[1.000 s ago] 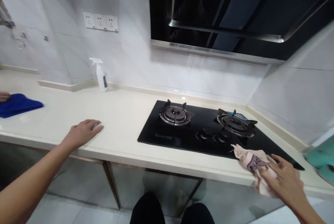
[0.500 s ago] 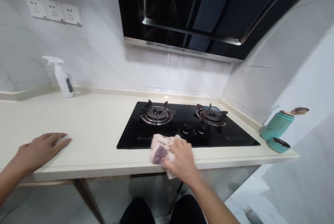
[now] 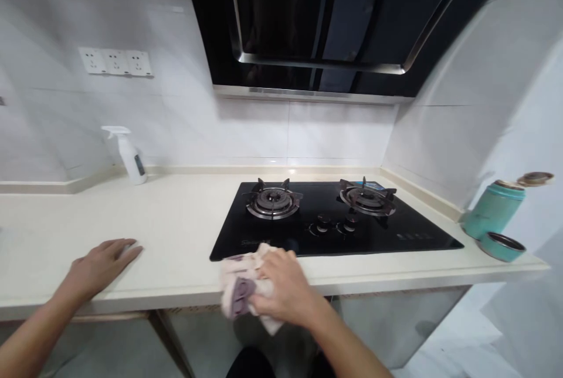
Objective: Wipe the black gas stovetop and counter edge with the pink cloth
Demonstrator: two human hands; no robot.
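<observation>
Head view.

Containers first. Teal canister (image 3: 491,212) at right edge of frame, on the far right end of the countertop (image 3: 176,231), leaning in the picture. Its mouth is turned away from view, so I cannot tell the contents. A brownish round lid (image 3: 535,178) shows just above and right of it. A low teal round dish (image 3: 502,246) sits just beside the canister's foot, rim dark; what it holds cannot be made out. White spray bottle (image 3: 128,155) stands upright at left of frame against the wall tiles; it is opaque, so the fill is unreadable.

Cloth (image 3: 240,287): pale pink with a purple patch, bunched. Lies at lower centre of frame, on the counter's front edge just off the lower left corner of the black hob (image 3: 396,231); one fold hangs over the edge.

Right hand (image 3: 281,290): on top of the cloth, fingers curled down and closed over the bunch. Cloth pokes out to the left of the knuckles and below the palm.

Left hand (image 3: 99,263): lower left of frame, palm down and flat on bare counter, fingers spread loosely, nothing in it. Well apart from the cloth.

Hob carries two burners (image 3: 272,202) and knobs (image 3: 323,225) between them. Dark hood (image 3: 308,14) fills upper centre. Wall sockets (image 3: 115,62) at upper left.
</observation>
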